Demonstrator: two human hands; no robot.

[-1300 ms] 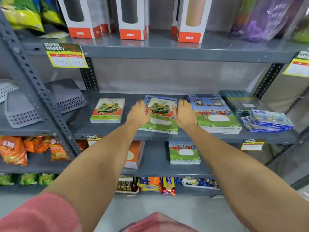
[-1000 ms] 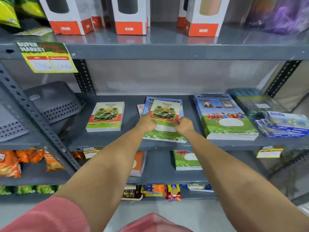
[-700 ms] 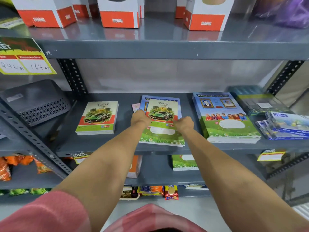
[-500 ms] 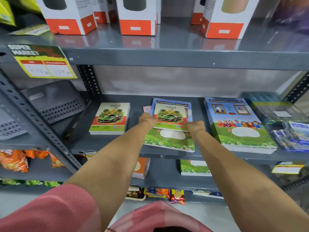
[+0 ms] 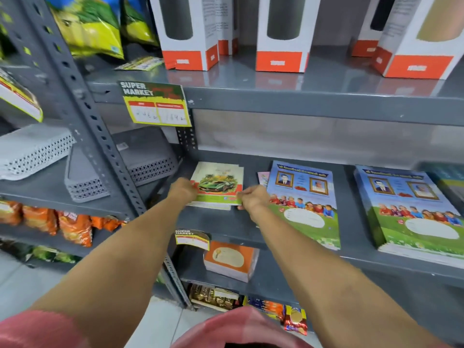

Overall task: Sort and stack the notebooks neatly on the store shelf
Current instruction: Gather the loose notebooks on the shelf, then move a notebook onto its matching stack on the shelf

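Left hand [image 5: 182,192] curled closed on the left edge of the green-car notebook [image 5: 218,185], fingers tucked under, thumb on the cover. Notebook lying atop a small stack of like ones on the grey middle shelf [image 5: 221,223], at about 11 o'clock from frame centre. Right hand [image 5: 252,200] pinched shut on the same notebook's lower right corner. At 3 o'clock of that hand, touching it, a blue-and-green children's-cover notebook stack [image 5: 305,199]; farther toward 3 o'clock, a second such stack [image 5: 411,212].
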